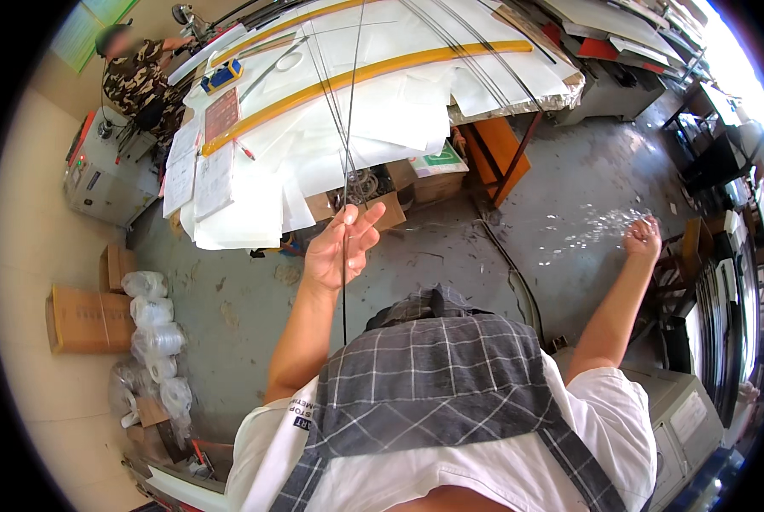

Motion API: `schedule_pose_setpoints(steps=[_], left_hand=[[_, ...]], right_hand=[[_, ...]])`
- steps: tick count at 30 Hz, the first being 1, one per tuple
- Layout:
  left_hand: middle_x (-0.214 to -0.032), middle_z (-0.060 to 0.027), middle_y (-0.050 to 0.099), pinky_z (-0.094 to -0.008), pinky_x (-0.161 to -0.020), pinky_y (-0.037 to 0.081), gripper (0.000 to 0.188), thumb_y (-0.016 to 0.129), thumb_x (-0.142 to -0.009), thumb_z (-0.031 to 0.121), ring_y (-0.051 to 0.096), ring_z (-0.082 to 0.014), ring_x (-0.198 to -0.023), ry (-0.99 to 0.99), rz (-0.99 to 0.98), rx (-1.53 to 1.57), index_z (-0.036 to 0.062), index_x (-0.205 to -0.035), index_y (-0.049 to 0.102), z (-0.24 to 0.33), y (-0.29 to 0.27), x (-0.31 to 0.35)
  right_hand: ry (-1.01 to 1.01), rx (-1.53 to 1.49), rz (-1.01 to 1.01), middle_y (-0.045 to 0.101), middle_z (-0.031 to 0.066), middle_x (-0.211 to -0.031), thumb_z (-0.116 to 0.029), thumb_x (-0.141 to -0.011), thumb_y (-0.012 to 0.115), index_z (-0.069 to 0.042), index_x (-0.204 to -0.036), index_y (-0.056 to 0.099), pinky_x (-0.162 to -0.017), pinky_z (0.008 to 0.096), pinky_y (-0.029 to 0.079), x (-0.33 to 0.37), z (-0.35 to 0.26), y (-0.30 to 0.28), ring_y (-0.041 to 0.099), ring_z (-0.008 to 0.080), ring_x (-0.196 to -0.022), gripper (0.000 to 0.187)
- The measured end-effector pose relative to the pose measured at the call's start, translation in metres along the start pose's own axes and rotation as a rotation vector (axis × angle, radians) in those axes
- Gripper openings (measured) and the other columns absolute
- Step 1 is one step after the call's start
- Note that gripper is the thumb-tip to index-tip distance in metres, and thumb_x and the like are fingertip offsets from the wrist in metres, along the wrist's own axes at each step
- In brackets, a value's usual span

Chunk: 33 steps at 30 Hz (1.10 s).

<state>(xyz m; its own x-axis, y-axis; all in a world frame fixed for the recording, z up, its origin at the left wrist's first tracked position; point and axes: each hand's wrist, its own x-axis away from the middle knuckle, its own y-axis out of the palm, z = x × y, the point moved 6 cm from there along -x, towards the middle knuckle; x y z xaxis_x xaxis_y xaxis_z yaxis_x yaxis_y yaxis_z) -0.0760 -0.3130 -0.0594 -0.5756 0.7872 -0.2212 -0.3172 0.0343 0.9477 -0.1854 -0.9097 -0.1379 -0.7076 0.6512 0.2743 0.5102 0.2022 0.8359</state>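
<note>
A long, thin black rod point(344, 294) runs upright through my left hand point(339, 247), pinched at the thumb while the other fingers are loosely curled. Its upper part crosses in front of the table, and its lower end hangs near my checked apron. Out to the right, my right hand point(644, 237) has its fingers closed on clear, glinting plastic film point(582, 232). That film trails leftward through the air, its far end too faint to trace. Several more thin dark rods point(458, 49) lie across the white sheets point(382, 115) on the table.
Two yellow bars point(382, 72) rest on the table. A person point(141, 81) in camouflage clothing works at the far left, near a grey machine point(109, 183). Cartons point(92, 320) and plastic-wrapped rolls point(156, 320) stand along the left wall. A dark cable point(511, 269) crosses the floor.
</note>
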Motion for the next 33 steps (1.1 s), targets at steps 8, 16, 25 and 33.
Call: schedule_pose_setpoints(steps=[8, 16, 25, 33], left_hand=[[-0.129, -0.0192, 0.041, -0.0326, -0.056, 0.057, 0.021, 0.031, -0.098, 0.022, 0.054, -0.0291, -0.106, -0.1, 0.134, -0.001, 0.0035, -0.1, 0.042, -0.002, -0.02, 0.011], [-0.122, -0.0193, 0.047, -0.0315, -0.055, 0.056, 0.021, 0.036, -0.098, 0.021, 0.058, -0.0261, -0.099, -0.164, 0.019, -0.052, 0.0033, -0.107, 0.042, -0.026, 0.006, -0.048], [-0.128, -0.0188, 0.041, -0.0418, -0.072, 0.054, 0.015, 0.037, -0.097, 0.018, 0.046, -0.031, -0.115, -0.203, 0.017, -0.01, 0.0038, -0.101, 0.041, -0.026, 0.008, -0.037], [-0.136, -0.0181, 0.039, -0.0539, -0.106, 0.028, 0.01, 0.04, -0.096, 0.016, 0.027, -0.0309, -0.133, -0.113, 0.039, -0.141, 0.0071, -0.092, 0.043, -0.025, 0.006, -0.049]], right_hand=[[-0.477, 0.371, 0.481, 0.049, 0.0001, -0.062, -0.016, -0.085, 0.047, -0.011, -0.069, 0.05, -0.035, 0.0222, 0.027, -0.027, -0.103, -0.064, 0.036, 0.0091, -0.043, 0.017], [0.476, 1.04, -0.934, 0.06, 0.0059, -0.097, -0.041, -0.081, 0.062, -0.005, -0.115, 0.055, -0.059, 0.0255, 0.047, 0.228, 0.289, 0.196, 0.055, 0.011, -0.071, 0.049], [0.869, 0.499, -0.762, 0.031, -0.0078, -0.051, -0.028, -0.091, 0.05, -0.009, -0.067, 0.053, -0.037, 0.0195, 0.017, 0.224, 0.265, 0.174, 0.024, 0.0026, -0.042, 0.031], [0.517, 0.062, -0.504, 0.037, -0.0041, -0.053, -0.027, -0.091, 0.048, -0.011, -0.072, 0.051, -0.035, 0.0188, 0.021, 0.164, 0.148, 0.147, 0.026, 0.0044, -0.04, 0.025]])
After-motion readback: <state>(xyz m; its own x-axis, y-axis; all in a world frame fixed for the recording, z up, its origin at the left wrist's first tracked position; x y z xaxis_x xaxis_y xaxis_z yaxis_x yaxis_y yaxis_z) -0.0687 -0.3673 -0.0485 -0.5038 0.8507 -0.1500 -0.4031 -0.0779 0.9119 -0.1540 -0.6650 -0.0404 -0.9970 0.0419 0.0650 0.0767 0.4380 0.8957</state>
